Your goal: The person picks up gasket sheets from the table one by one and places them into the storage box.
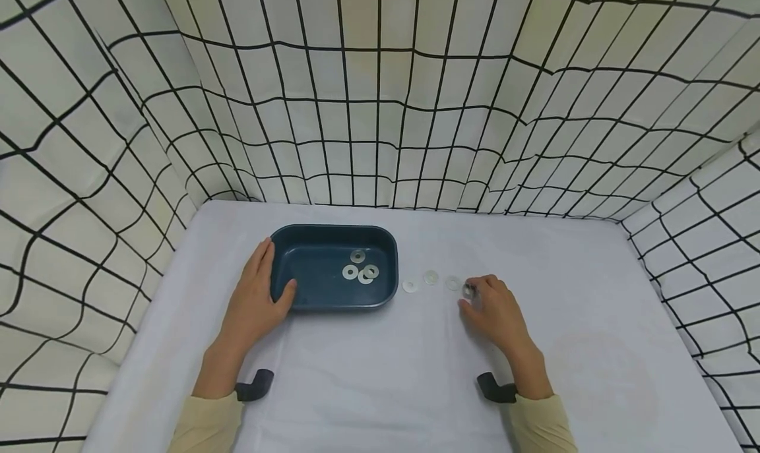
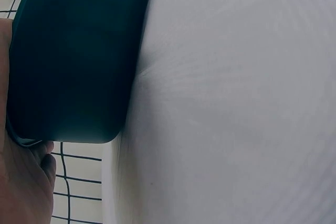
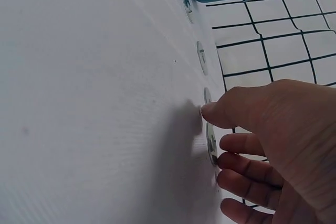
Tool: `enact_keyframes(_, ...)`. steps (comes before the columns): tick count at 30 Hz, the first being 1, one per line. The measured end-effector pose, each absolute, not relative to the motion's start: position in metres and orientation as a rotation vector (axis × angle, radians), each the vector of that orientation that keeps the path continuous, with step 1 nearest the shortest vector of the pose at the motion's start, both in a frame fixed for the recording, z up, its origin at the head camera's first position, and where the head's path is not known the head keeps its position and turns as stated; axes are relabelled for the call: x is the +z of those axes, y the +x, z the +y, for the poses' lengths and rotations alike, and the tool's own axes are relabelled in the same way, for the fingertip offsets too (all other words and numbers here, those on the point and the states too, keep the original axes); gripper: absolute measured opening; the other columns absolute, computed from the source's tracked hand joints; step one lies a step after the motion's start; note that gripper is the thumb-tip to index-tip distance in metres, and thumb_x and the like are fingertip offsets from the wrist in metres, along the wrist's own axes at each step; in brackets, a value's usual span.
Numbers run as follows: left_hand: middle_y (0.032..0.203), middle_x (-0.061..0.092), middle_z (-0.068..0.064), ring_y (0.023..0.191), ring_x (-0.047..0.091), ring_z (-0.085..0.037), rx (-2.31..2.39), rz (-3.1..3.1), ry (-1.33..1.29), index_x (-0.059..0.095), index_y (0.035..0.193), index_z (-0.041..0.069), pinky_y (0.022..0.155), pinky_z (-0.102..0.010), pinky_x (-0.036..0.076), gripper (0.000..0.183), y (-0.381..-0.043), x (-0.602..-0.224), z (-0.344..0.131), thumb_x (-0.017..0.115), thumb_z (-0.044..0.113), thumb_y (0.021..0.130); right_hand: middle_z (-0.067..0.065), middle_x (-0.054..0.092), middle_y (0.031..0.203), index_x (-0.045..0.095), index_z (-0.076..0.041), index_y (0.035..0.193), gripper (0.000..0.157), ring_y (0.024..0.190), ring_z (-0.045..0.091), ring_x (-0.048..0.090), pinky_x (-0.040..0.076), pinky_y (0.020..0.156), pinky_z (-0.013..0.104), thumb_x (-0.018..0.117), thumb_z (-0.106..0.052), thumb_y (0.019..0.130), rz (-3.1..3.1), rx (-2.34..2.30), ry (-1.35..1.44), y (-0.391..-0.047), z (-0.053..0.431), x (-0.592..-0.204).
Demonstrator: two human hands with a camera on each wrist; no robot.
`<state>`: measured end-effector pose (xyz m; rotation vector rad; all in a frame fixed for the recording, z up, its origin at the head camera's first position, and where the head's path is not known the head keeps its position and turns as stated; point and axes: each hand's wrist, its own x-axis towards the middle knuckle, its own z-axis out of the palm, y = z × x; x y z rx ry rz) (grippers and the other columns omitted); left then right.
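Note:
My left hand (image 1: 256,302) rests against the left end of a dark blue tray (image 1: 332,306), thumb at the near rim and fingers along the side. In the left wrist view the tray's outer wall (image 2: 79,66) stands beside that palm. Inside the tray lie several flat washers (image 1: 350,272), some overlapping. My right hand (image 1: 497,313) has thumb and fingertips about the edges of a shiny washer (image 1: 468,291), low at the tabletop. In the right wrist view this washer (image 3: 211,144) shows between thumb and fingers. Three paler washers (image 1: 431,277) lie in a row between it and the tray.
A white cloth (image 1: 380,380) covers the table. Walls with a black grid (image 1: 380,103) enclose its back and sides. Black wrist mounts (image 1: 255,386) stick inward from both sleeves.

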<state>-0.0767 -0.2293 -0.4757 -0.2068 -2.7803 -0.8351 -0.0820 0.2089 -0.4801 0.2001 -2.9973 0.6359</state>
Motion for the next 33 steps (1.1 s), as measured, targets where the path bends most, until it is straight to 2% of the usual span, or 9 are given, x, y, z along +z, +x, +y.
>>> enact_keyframes(8,0.170,0.017,-0.015,0.157,0.020,-0.036,-0.835,-2.798,-0.198,0.016,0.162,0.003,0.125,-0.056,0.025,0.082,-0.076,-0.472,-0.228,0.058,0.035,0.099,0.017,0.071,0.108,0.072,-0.002,0.113,0.033,0.100,0.036,0.066,0.052,0.083,0.052,0.078,-0.017,0.084,-2.919,0.565,0.232,-0.081,0.208,-0.484)
enact_keyframes(16,0.170,0.016,-0.016,0.157,0.019,-0.036,-0.856,-2.799,-0.194,0.015,0.162,0.004,0.125,-0.057,0.024,0.082,-0.077,-0.472,-0.229,0.057,0.036,0.099,0.014,0.073,0.101,0.074,-0.004,0.106,0.025,0.095,0.033,0.068,0.052,0.085,0.054,0.078,-0.017,0.085,-2.908,0.542,0.224,-0.083,0.205,-0.483)
enact_keyframes(33,0.171,0.014,-0.014,0.158,0.017,-0.035,-0.854,-2.806,-0.197,0.013,0.162,0.006,0.126,-0.056,0.023,0.083,-0.077,-0.475,-0.229,0.057,0.036,0.100,0.013,0.070,0.096,0.071,-0.002,0.103,0.026,0.093,0.031,0.065,0.051,0.089,0.052,0.076,-0.023,0.088,-3.044,0.381,0.172,-0.077,0.199,-0.474)
